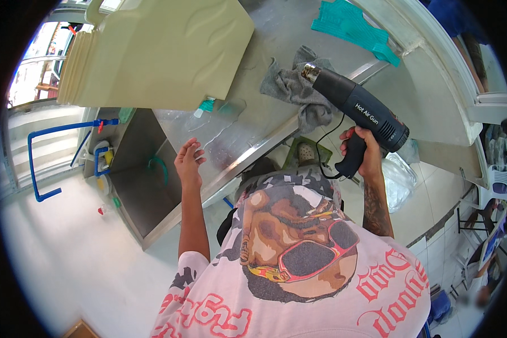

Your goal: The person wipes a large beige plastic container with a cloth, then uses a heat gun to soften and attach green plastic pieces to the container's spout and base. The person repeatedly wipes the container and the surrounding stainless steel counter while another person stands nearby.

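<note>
My right hand is wrapped round the handle of a black heat gun. The gun's metal nozzle tilts up and left, over a crumpled grey cloth on the metal counter. A dark cord hangs from the handle's base and curves up past the cloth. My left hand is raised over the counter's front edge with nothing visible in it, its fingers loosely bent and partly apart. Beyond that hand lies a large cream plastic jug, with a small teal-and-clear tap at its near lower corner.
Water lies on the metal counter by the tap. At the far right is a ridged teal plastic piece. A deep metal sink and blue pipes are on the left. Clear plastic bags lie beyond my right forearm.
</note>
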The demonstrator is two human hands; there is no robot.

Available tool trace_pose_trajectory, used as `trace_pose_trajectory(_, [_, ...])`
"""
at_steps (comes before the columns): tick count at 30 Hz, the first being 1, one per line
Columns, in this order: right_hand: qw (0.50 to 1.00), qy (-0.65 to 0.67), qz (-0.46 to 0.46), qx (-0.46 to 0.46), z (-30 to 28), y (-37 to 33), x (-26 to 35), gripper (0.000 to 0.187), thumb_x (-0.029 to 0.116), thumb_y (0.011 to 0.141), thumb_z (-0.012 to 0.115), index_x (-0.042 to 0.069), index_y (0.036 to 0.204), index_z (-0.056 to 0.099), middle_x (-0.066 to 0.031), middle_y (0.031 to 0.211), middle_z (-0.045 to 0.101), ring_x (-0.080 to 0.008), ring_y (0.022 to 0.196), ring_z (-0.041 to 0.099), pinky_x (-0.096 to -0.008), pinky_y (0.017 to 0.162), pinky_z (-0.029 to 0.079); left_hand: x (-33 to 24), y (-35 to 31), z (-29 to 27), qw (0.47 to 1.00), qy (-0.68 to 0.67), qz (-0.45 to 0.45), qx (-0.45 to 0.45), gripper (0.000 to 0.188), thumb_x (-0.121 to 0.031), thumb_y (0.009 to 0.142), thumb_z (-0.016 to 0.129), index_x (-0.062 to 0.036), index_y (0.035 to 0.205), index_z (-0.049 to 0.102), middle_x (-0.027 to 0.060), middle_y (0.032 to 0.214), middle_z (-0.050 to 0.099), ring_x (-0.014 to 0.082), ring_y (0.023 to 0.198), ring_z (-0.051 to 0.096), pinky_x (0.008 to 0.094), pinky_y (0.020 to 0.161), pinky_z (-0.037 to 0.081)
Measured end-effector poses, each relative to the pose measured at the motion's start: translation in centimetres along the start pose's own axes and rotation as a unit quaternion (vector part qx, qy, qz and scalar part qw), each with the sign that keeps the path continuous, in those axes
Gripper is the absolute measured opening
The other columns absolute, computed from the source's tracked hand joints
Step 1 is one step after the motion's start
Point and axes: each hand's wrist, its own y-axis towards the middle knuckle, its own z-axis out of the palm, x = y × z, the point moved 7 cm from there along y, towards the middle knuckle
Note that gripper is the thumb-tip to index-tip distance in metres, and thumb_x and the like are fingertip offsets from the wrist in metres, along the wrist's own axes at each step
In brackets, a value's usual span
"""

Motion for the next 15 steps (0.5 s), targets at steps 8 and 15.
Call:
trace_pose_trajectory(8, [0.997, -0.047, -0.059, -0.012, 1.5, -0.8, 1.2, 0.035, 0.039, 0.092, 0.062, 0.004, 0.090, 0.061, -0.0089, 0.081, 0.064, -0.0174, 0.063, 0.062, -0.0308, 0.058, 0.051, 1.1, -1.5, 1.2, 0.998, -0.007, 0.038, 0.058, 0.019, -0.014, 0.095, 0.063, -0.0062, 0.111, 0.071, 0.0021, 0.097, 0.070, 0.0091, 0.075, 0.062, 0.0234, 0.060, 0.049])
trace_pose_trajectory(15, [0.988, -0.042, -0.142, -0.043, 3.7, -3.0, 3.7, 0.027, 0.028, 0.090, 0.069, 0.003, 0.095, 0.061, -0.0099, 0.079, 0.064, -0.0189, 0.057, 0.062, -0.0316, 0.051, 0.051, 0.6, -1.8, 1.5, 0.984, 0.083, 0.116, 0.106, 0.020, -0.014, 0.097, 0.061, -0.0050, 0.111, 0.071, 0.0002, 0.094, 0.069, 0.0061, 0.073, 0.059, 0.0215, 0.060, 0.047])
